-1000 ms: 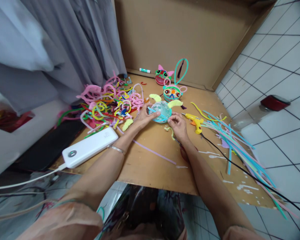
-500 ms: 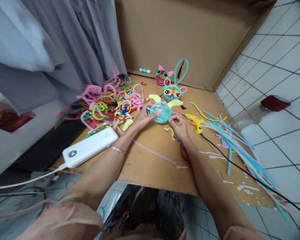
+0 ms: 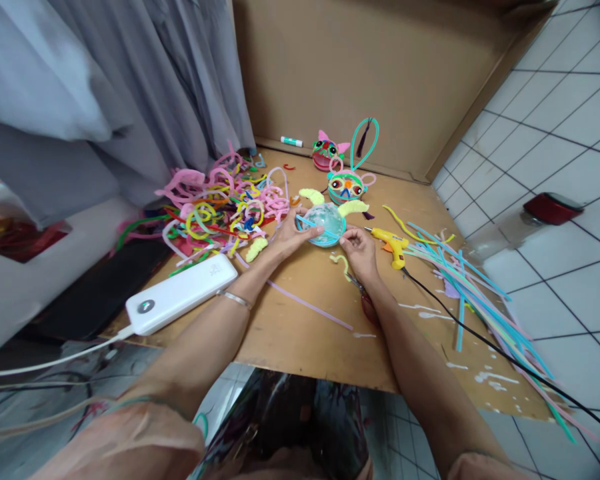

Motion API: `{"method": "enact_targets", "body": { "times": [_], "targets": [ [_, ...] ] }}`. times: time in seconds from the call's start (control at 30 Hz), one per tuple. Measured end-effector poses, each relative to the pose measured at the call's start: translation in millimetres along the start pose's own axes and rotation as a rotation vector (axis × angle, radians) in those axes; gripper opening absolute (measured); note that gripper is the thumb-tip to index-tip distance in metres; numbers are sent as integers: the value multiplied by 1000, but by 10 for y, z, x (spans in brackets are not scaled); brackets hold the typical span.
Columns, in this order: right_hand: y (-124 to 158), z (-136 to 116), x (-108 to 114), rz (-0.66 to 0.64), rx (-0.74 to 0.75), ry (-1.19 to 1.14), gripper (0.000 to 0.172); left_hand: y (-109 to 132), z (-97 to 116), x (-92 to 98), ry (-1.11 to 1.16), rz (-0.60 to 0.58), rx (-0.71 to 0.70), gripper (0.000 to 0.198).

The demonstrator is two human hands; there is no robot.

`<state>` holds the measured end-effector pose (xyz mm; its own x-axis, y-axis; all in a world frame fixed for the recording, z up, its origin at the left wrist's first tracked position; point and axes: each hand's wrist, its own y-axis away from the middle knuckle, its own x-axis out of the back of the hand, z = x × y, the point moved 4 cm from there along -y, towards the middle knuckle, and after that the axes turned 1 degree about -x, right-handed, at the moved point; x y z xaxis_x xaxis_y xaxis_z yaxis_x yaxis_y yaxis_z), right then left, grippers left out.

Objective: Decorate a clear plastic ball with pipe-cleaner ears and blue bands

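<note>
Over the worktop (image 3: 300,350), the left hand (image 3: 287,241) clamped its fingers on the clear ball (image 3: 329,217), thumb across the blue strip (image 3: 331,234), whose end the right hand (image 3: 361,253) pinched. A slack thumb risked the strip slipping.

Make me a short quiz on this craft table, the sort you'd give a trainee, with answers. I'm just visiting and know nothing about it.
1. True or false: the yellow glue gun lies to the right of the right hand.

2. Multiple choice: what does the left hand hold?
A) a paintbrush
B) a clear round piece
C) a spoon

3. Count: how many decorated face figures sit on the table beyond the hands?

Key:
1. True.
2. B, with the thumb laid over it.
3. Two: a front one and a rear one.
</note>
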<state>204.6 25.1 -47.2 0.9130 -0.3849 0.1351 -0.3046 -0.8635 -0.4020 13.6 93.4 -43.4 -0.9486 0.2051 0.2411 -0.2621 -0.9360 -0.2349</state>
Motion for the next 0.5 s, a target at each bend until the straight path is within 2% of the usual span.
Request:
{"method": "enact_targets", "body": {
  "times": [0.33, 0.5],
  "targets": [
    [24, -60, 17, 33, 62, 50, 11, 95, 224, 5, -42, 7, 32, 58],
    [48, -119, 60, 73, 57, 162, 10, 114, 263, 1, -50, 23, 18, 59]
  ]
}}
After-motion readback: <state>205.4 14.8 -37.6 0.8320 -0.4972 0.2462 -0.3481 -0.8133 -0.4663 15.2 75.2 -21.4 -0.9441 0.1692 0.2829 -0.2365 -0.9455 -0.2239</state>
